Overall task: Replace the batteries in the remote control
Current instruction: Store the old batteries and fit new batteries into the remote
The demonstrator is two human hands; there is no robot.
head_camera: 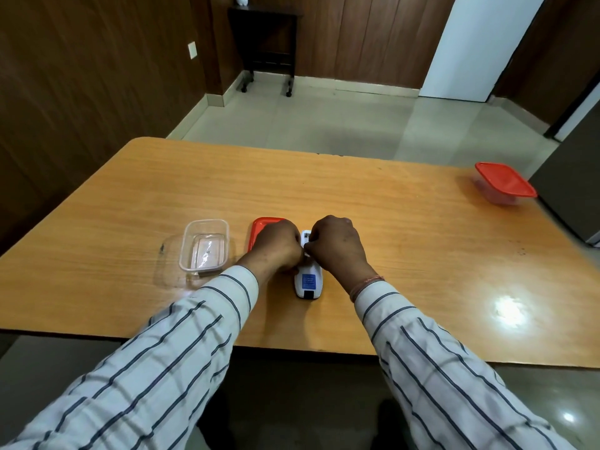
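A white remote control [308,282] lies face down on the wooden table [389,228], its blue label and dark near end showing. My left hand [276,245] and my right hand [337,245] both close on its middle and far part from either side. The fingertips meet over the back of the remote, where the battery bay is hidden. No battery is visible.
An open clear plastic tub [204,246] stands left of my hands. A red lid [259,228] lies flat behind my left hand. A closed tub with a red lid [503,183] sits at the table's far right corner. A dark cabinet edge rises at the right.
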